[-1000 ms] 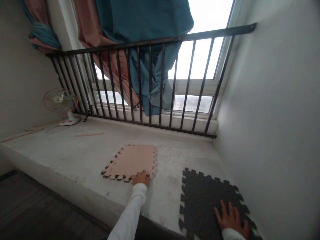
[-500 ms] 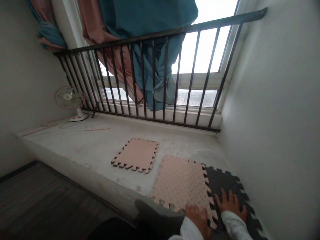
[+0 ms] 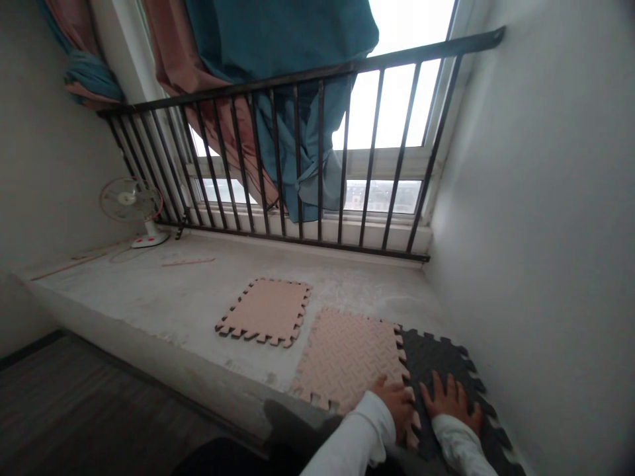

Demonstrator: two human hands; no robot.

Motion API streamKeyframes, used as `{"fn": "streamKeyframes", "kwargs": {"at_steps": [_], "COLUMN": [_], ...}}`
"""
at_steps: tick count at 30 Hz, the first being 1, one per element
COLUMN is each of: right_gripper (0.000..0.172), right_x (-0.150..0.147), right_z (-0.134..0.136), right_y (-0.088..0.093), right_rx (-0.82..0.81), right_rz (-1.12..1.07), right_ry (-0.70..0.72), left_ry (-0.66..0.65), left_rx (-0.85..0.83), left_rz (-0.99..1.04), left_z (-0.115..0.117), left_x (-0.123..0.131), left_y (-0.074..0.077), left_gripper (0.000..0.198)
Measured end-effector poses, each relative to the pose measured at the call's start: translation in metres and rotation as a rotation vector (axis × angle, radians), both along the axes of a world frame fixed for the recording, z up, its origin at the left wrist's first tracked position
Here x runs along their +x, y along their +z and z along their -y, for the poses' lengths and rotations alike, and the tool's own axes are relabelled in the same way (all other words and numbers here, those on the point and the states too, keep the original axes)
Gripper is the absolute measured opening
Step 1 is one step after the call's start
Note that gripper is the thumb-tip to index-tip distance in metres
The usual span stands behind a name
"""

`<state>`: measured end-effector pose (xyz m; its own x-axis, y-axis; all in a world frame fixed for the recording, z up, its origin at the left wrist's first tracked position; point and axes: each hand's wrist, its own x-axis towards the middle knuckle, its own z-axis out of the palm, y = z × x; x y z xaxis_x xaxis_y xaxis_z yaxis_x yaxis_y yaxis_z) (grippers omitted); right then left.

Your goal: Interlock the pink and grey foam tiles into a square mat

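Note:
Two pink foam puzzle-mat tiles lie on the concrete ledge. The farther pink tile (image 3: 264, 312) lies alone with nothing touching it. The nearer pink tile (image 3: 347, 360) has its toothed right edge against a black foam tile (image 3: 436, 363), though whether the teeth are locked is hard to see. My left hand (image 3: 394, 404) sits on the nearer pink tile's right edge, fingers together over it. My right hand (image 3: 451, 400) lies flat on the black tile, fingers spread, holding nothing.
A dark railing (image 3: 354, 66) runs across the window, with teal and pink curtains (image 3: 278, 39) behind it. A small white fan (image 3: 131, 206) and a thin strip (image 3: 187, 262) stand on the ledge. A white wall (image 3: 536, 231) bounds the right; dark flooring (image 3: 99, 403) lies below.
My left hand has slid up and inward along the nearer pink tile's edge, showing more sleeve. My right hand has shifted slightly on the black tile. The view has tilted a little.

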<state>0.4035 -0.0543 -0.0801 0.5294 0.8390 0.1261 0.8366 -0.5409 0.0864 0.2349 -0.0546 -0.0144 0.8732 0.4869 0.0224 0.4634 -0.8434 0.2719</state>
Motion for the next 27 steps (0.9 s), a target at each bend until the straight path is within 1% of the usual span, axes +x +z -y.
{"fn": "streamKeyframes", "kwargs": {"at_steps": [3, 7, 9, 13, 17, 21, 24, 27], "right_gripper": [0.058, 0.057, 0.056, 0.054, 0.055, 0.053, 0.052, 0.052], "right_x": [-0.003, -0.006, -0.007, -0.007, -0.009, -0.012, -0.014, -0.015], "right_z": [0.001, 0.002, 0.002, 0.002, 0.003, 0.005, 0.007, 0.007], "right_y": [0.003, 0.006, 0.007, 0.006, 0.008, 0.015, 0.021, 0.024], "right_rx": [0.004, 0.006, 0.013, 0.025, 0.018, -0.015, -0.031, -0.051], "right_rz": [0.008, -0.003, -0.002, -0.025, -0.024, -0.003, 0.003, -0.012], "right_ry": [-0.003, -0.026, -0.035, -0.021, -0.019, -0.047, -0.051, -0.044], "left_ry": [0.049, 0.122, 0.125, 0.128, 0.145, 0.148, 0.136, 0.141], "left_rx": [-0.038, -0.114, -0.148, -0.147, -0.14, -0.158, -0.17, -0.166], "left_rz": [0.013, 0.015, -0.016, -0.129, -0.196, -0.151, -0.129, -0.148], "left_z": [-0.006, -0.011, -0.015, -0.021, -0.025, -0.026, -0.024, -0.023], "left_x": [-0.01, -0.033, -0.046, -0.071, -0.091, -0.101, -0.104, -0.103], "left_y": [-0.006, -0.008, -0.006, -0.002, -0.005, -0.009, -0.012, -0.017], "left_gripper": [0.033, 0.04, 0.044, 0.052, 0.059, 0.062, 0.062, 0.061]}}
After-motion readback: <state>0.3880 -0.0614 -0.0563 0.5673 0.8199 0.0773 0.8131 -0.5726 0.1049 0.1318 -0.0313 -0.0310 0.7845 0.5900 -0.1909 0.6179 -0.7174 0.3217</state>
